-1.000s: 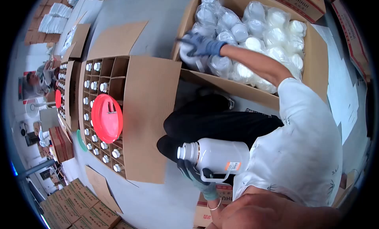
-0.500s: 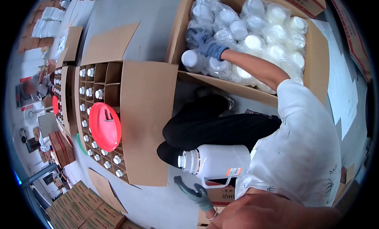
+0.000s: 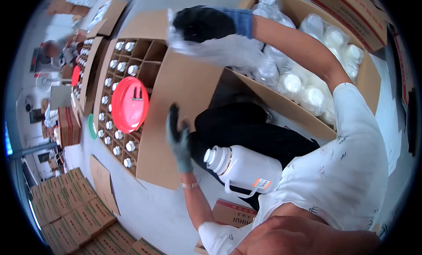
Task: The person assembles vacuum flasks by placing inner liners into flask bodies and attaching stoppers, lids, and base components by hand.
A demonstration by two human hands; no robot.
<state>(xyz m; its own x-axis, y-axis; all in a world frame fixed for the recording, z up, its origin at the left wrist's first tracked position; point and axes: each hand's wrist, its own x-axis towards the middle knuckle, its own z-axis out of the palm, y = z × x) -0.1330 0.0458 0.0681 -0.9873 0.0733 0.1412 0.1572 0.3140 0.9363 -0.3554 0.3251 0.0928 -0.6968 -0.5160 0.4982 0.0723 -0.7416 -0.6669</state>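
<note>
My right hand [image 3: 204, 24], in a dark glove with a blue cuff, is closed on a clear plastic bag [image 3: 233, 50]. The bag is smeared by motion, so I cannot tell what is inside. Beneath the wrist, plastic-wrapped white bottles [image 3: 292, 83] fill a large carton [image 3: 281, 96]. My left hand [image 3: 178, 140], in a grey-green glove with dark fingertips, is raised with fingers apart beside the flap of a divided carton [image 3: 176, 92]. It holds nothing. On my lap lies a white jug [image 3: 252, 167] with a handle, a screw cap and an orange-and-white label.
White-capped bottles stand in the divided carton's cells, and a red plastic basin [image 3: 129, 104] holding small dark pieces rests on top. A green basin [image 3: 92, 126] is behind. Stacked cartons [image 3: 72, 211] rise at lower left. Another person [image 3: 55, 57] sits farther off.
My right hand has moved left out of the large carton, with the plastic bag in it. My left hand has risen towards the divided carton's flap. The view has turned slightly.
</note>
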